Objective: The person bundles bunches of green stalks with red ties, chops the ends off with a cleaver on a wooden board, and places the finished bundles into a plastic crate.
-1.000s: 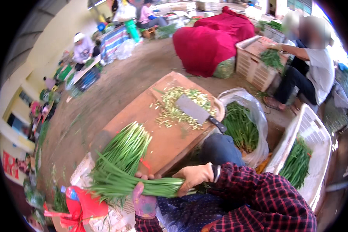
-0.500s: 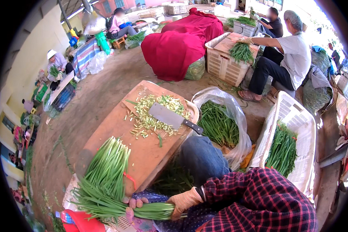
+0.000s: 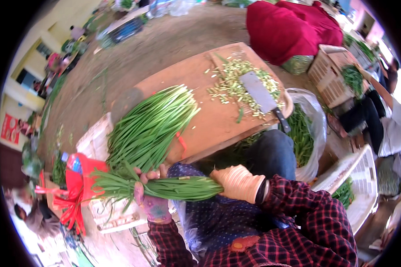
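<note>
L grip (image 3: 152,196), in a stained pinkish glove, was wrapped round the held bunch (image 3: 182,188) of long greens. R grip (image 3: 239,182), in a tan glove, was up against the bunch's R end, fingers partly hidden, so can't tell if clenched. Bunch was above the dotted apron (image 3: 214,220), just off the near edge of the surface (image 3: 209,129); long axis approx. L–R, almost level in view, gathered end pointing R, loose ends splayed L by the red bag (image 3: 81,178). Bigger pile (image 3: 153,122) lay on L part of surface, axis diag., pale ends upper R, green tips lower L. Further out, cleaver (image 3: 257,91) lay on chopped bits (image 3: 229,82), handle lower R. Clear plastic bag (image 3: 320,144) w/ greens was R of surface, then white crate (image 3: 366,169).
</note>
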The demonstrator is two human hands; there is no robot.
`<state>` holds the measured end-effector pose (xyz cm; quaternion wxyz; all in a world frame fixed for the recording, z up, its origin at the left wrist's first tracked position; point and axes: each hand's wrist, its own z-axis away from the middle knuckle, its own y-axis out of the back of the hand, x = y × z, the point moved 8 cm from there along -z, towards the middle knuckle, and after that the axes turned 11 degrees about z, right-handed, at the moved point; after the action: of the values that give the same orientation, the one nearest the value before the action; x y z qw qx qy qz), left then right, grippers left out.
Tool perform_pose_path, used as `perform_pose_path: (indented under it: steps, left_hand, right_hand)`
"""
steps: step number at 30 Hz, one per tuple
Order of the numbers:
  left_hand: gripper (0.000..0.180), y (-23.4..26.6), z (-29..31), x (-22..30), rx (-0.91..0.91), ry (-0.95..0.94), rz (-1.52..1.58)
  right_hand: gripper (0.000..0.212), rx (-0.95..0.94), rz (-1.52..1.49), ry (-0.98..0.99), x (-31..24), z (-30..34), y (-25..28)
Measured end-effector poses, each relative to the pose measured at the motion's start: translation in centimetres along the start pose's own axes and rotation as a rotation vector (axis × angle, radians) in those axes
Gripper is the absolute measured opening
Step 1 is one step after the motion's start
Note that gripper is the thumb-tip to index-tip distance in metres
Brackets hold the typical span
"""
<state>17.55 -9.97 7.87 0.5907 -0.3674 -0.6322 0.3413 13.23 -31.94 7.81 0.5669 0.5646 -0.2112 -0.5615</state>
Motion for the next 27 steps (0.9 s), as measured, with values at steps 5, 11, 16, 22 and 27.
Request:
perform_pose_path:
  steps: [5,11,16,22,27]
  left_hand:
    - [0.047,0.9,-2.6,6.1,0.150,-0.318,-0.069]
    - [0.049,0.1,-4.6,17.0,-0.076,-0.352,-0.166]
    - [0.048,1.9,-3.7,17.8,0.311,-0.805,-0.738]
    - [0.046,-6.8,-9.0,6.6,-0.059,-0.735,-1.487]
    - [0.026,-8.1,-14.1,0.2,-0.381,-0.600,-1.622]
  right_hand:
    - [0.011,0.379,0.374,0.119,-1.5,-5.0,6.6]
    - [0.013,0.764,0.649,0.244,-2.6,-14.9,13.2]
    - [0.021,0.204,0.607,-0.034,4.9,-23.4,10.1]
    - [0.019,0.241,0.566,-0.007,5.0,-24.2,9.5]
    - [0.015,0.514,0.704,0.046,3.0,-21.5,11.2]
